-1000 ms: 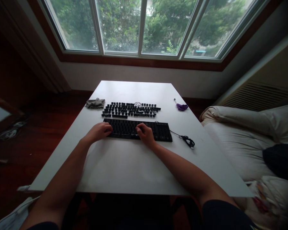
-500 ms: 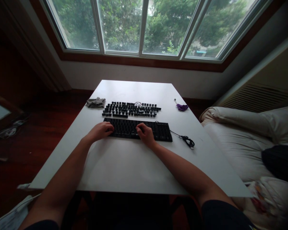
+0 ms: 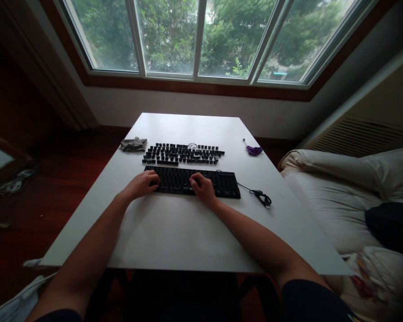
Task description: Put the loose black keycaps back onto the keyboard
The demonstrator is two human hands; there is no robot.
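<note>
A black keyboard [image 3: 174,181] lies across the white table [image 3: 164,237] in front of me, its key area dark. My left hand [image 3: 143,182] is closed on the keyboard's front left end, fingers curled over its edge. Over the middle of the keyboard, my right hand [image 3: 203,186] has thumb and fingers pinched together. Whatever that pinch holds, if anything, is too small to make out. Just beyond the keyboard, several rows of loose black keycaps [image 3: 179,154] are laid out in a keyboard-like pattern.
A coiled black cable [image 3: 262,198] runs from the keyboard to the right. A grey cloth [image 3: 133,144] lies at the back left, a purple cloth [image 3: 254,151] at the back right. To the right of the table stands a pale sofa [image 3: 325,201]; a window [image 3: 198,40] is ahead.
Both hands keep nearly the same place and shape on the keyboard. The whole view has shifted very slightly; nothing on the table has visibly moved.
</note>
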